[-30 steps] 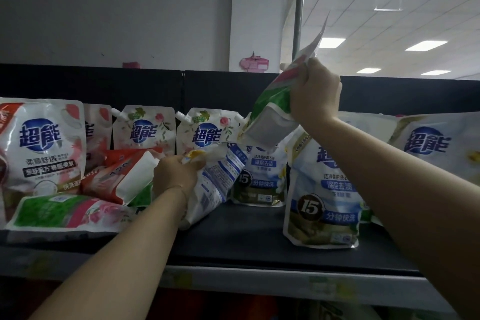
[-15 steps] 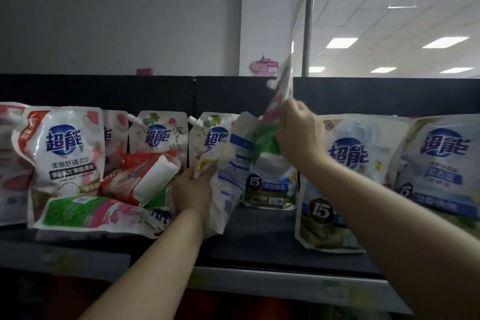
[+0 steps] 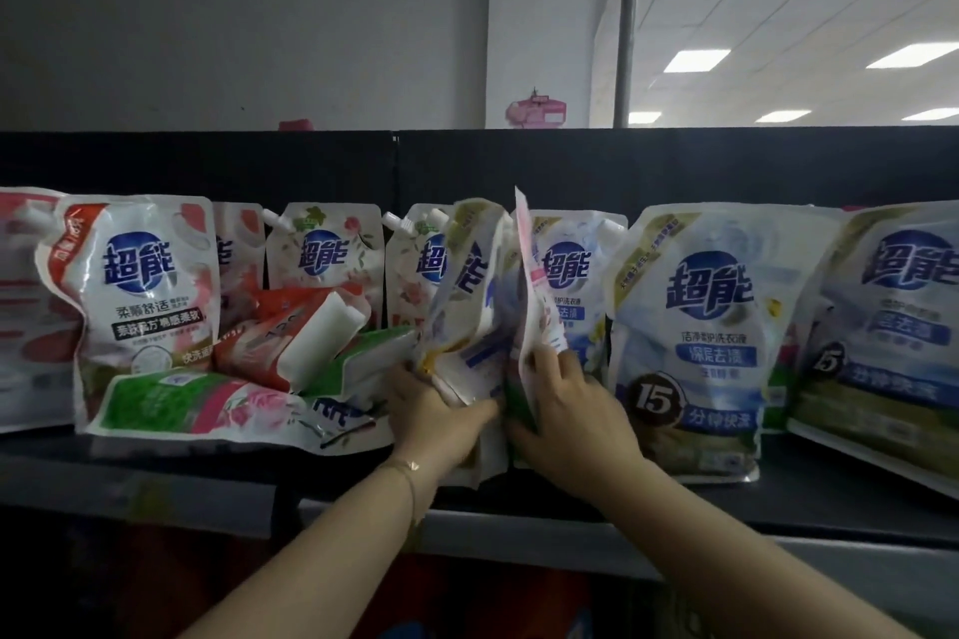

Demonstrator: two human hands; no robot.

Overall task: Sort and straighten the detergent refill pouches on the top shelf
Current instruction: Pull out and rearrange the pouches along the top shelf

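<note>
While both hands work at mid-shelf, the entry reads: left hand (image 3: pixel 441 413) grips the lower edge of a tilted white-and-yellow soft plastic pouch (image 3: pixel 469 296); right hand (image 3: pixel 571 405) pinches a thin pink-and-green soft plastic pouch (image 3: pixel 528 275), edge-on, touching the first. Location — black top shelf (image 3: pixel 830 493), between a flat-lying green-and-pink pouch (image 3: pixel 207 400) at left and upright blue-and-white pouches (image 3: pixel 685 327) at right. Advised: seat each base flat, turn labels forward, group by colour — slack film will likely slump if released early.

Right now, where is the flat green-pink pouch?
Head view, left side: green-pink pouch lies on the shelf, before the red-white pouch, left of the left hand.
</note>
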